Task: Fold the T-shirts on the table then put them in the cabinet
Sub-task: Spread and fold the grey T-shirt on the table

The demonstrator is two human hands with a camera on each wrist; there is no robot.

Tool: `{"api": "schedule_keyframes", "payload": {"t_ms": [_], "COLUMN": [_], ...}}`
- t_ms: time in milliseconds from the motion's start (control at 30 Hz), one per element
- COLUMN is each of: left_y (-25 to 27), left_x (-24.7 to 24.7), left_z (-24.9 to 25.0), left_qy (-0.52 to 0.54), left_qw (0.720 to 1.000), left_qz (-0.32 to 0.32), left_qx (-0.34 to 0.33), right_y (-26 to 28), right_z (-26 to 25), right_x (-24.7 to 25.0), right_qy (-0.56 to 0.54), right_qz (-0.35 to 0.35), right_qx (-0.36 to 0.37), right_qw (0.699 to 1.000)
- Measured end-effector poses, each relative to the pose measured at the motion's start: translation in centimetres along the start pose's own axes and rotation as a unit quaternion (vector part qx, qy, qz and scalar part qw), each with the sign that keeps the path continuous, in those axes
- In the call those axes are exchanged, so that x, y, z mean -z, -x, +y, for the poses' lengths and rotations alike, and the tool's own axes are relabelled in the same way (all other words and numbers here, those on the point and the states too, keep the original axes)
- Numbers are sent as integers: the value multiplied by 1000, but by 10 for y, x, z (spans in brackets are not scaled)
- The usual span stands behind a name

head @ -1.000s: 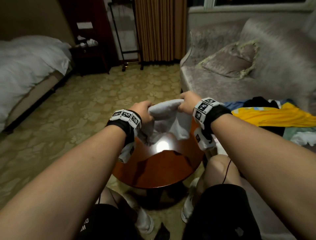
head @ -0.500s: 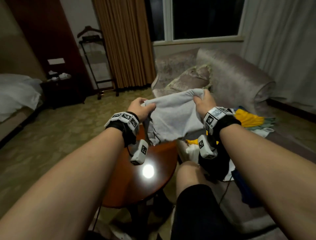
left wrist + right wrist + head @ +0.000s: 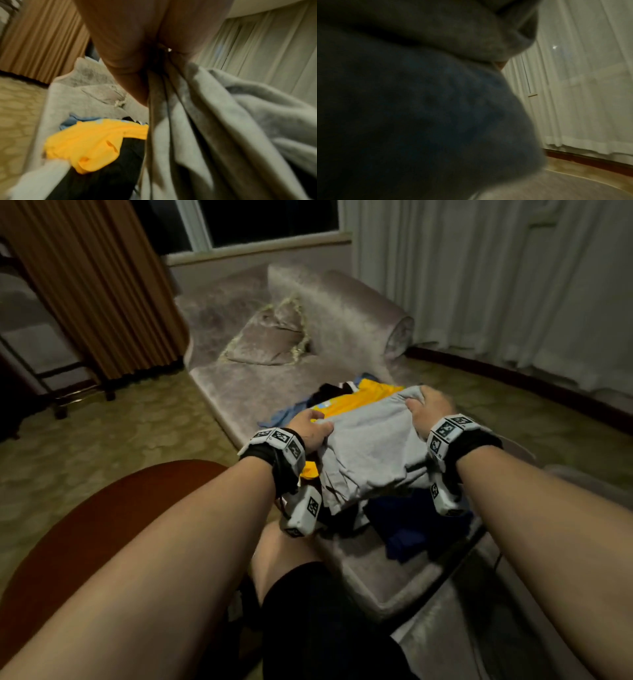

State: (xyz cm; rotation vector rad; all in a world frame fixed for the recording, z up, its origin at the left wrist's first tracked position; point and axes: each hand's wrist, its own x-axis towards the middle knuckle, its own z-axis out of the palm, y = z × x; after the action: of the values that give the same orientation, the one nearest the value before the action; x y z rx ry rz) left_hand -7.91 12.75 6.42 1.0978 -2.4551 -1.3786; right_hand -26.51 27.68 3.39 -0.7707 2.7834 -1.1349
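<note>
Our left hand (image 3: pixel 310 430) and right hand (image 3: pixel 430 408), fingers pinching the grey T-shirt (image 3: pixel 371 453) by its upper edge, over a yellow shirt (image 3: pixel 356 398) on the chaise longue (image 3: pixel 239 392), no legible writing

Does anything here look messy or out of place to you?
Yes. Clothes lie in a loose heap on the chaise lounge, not on the round table: a crumpled yellow T-shirt and dark garments. Both hands, left hand and right hand, hold a grey T-shirt over that heap.

Black wrist straps (image 3: pixel 281 460) w/ tag-marked white cams, black shorts (image 3: pixel 318 621).
</note>
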Motion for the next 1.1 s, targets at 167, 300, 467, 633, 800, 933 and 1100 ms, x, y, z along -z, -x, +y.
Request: {"api": "schedule_keyframes", "payload": {"t_ms": [167,300,467,633,800,933,1100], "left_y": [-28,-46,-67,-75,-82,-89,-106], "left_x": [-73,-119,-163,-190,-186,-158,-93], "left_z": [-3,-18,-47,-77,-84,-78,-83], "left_qy": [-27,-3,-66,-269,-264,-147,-14], "left_qw": [995,990,977,938,932,978,991], "left_qz": [-89,-120,-166,-208,-238,-126,-3], "left_qx": [28,73,118,63,70,74,136], "right_y": [-18,-27,-30,-20,-13,-25,-39], "right_z": [73,111,144,150,149,115,48], "right_x": [-1,-12,-36,-72,-100,-107,-139], "right_qy": [88,149,190,261,309,237,64], "right_qz": [-50,-102,-156,-275,-334,-262,-263], "right_qx": [-72,-106,-149,-182,-188,-182,-77], "right_qw": [992,978,958,907,871,918,959]}}
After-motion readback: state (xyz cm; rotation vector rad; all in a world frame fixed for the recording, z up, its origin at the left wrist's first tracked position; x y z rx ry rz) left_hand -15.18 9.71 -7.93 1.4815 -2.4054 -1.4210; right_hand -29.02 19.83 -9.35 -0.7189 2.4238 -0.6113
